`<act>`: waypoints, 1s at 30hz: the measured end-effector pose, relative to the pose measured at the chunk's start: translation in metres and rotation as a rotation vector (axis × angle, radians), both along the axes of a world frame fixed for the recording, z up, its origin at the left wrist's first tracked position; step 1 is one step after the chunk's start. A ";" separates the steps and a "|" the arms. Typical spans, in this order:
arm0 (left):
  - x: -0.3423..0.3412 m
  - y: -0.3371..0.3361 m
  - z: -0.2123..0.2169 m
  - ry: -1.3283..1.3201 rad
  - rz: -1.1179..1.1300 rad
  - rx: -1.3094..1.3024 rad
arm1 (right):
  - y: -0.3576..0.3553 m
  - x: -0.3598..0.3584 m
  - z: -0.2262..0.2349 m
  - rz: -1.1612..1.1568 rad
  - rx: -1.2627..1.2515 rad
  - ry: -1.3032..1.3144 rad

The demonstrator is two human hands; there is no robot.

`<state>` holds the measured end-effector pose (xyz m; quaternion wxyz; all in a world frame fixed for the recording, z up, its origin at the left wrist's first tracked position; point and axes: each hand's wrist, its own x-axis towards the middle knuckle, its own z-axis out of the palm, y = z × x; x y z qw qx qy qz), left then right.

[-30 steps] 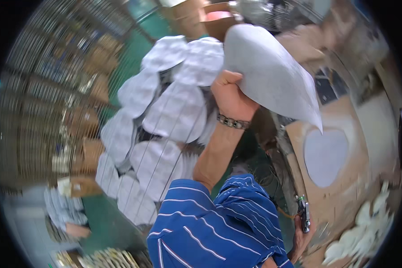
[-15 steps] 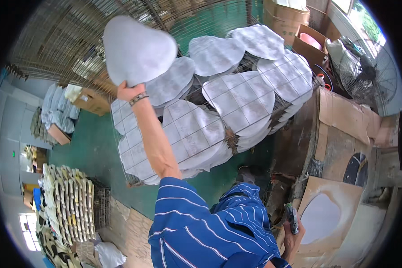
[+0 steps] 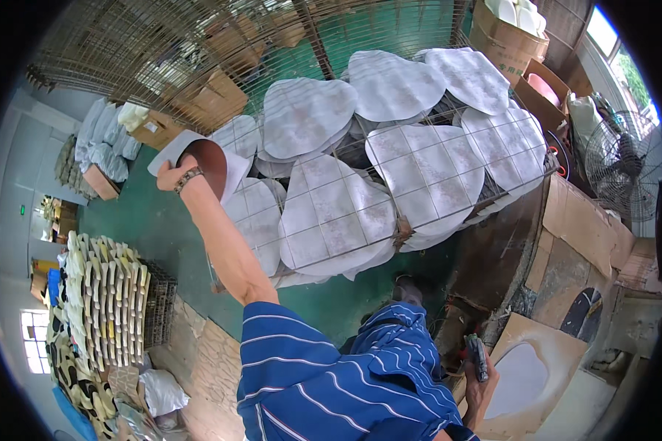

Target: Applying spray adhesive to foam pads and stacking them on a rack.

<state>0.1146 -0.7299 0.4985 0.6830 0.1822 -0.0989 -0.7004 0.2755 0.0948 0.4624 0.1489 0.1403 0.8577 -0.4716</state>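
My left hand reaches out at the left and is closed on the edge of a bent grey-white sheet. The sheet curls over, showing its reddish-brown underside. Just right of it, overlapping rounded grey-white sheets lie in stacks on a wire rack, some under its wire grid. My right hand is low at the right, wrapped around a dark, worn hand tool shaped like a spray gun. Beside that hand, a pale rounded sheet lies on a stained cardboard board.
A large fan and open cartons stand at the far right. Upright wire racks fill the far left. A tall stack of cream-coloured pieces stands at the left. Bench edges lie close to my right side.
My left hand has moved left and slightly down; the sheet in it, flat before, is now curled. The view has shifted a little. My right hand still grips the tool.
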 end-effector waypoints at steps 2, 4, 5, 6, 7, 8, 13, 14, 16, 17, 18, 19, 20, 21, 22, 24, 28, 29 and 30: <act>0.001 0.063 0.039 -0.040 0.110 0.032 | -0.005 -0.002 -0.008 0.011 0.004 0.015; 0.004 0.051 0.041 0.004 0.055 0.005 | -0.005 -0.002 -0.019 0.047 0.086 0.014; 0.003 0.041 0.034 0.046 -0.009 -0.006 | -0.007 -0.003 -0.022 0.049 0.092 0.016; 0.007 0.006 0.022 0.048 0.001 -0.011 | -0.010 -0.004 -0.021 0.067 0.083 -0.012; 0.013 -0.047 0.027 0.095 -0.065 -0.057 | -0.015 -0.003 -0.016 0.086 0.049 -0.047; 0.012 -0.075 0.014 0.146 -0.137 -0.074 | -0.015 -0.004 -0.020 0.090 0.049 -0.048; 0.001 -0.179 0.024 -0.432 -0.147 -0.238 | -0.004 -0.009 -0.030 0.117 0.031 -0.150; -0.009 -0.183 0.023 -0.441 -0.161 -0.196 | -0.012 -0.004 -0.025 0.102 0.033 -0.156; 0.004 -0.159 -0.039 -0.445 -0.152 -0.076 | -0.016 -0.003 -0.027 0.114 -0.019 -0.085; 0.003 -0.129 -0.088 -0.456 -0.161 -0.006 | -0.020 -0.004 -0.028 0.107 0.009 -0.094; -0.003 -0.096 -0.116 -0.467 -0.154 0.051 | -0.022 -0.005 -0.031 0.103 0.054 -0.119; -0.008 -0.055 -0.144 -0.473 -0.150 0.099 | -0.020 -0.005 -0.035 0.096 0.092 -0.138; -0.013 -0.035 -0.142 -0.478 -0.130 0.129 | -0.013 -0.004 -0.040 0.110 0.077 -0.136; -0.019 -0.009 -0.152 -0.483 -0.129 0.166 | -0.015 -0.001 -0.041 0.085 0.069 -0.171; -0.020 -0.024 -0.110 -0.480 -0.095 0.174 | -0.008 -0.001 -0.044 0.089 0.028 -0.195; -0.023 0.027 -0.156 -0.485 -0.096 0.274 | -0.009 -0.002 -0.043 0.093 0.037 -0.169; -0.028 0.022 -0.158 -0.243 -0.073 0.270 | -0.005 -0.004 -0.039 0.050 -0.044 -0.131; -0.029 0.010 -0.160 -0.157 -0.115 0.234 | -0.002 -0.003 -0.040 0.052 -0.047 -0.125; -0.035 0.008 -0.167 -0.144 -0.166 0.263 | 0.002 -0.003 -0.045 0.054 -0.032 -0.112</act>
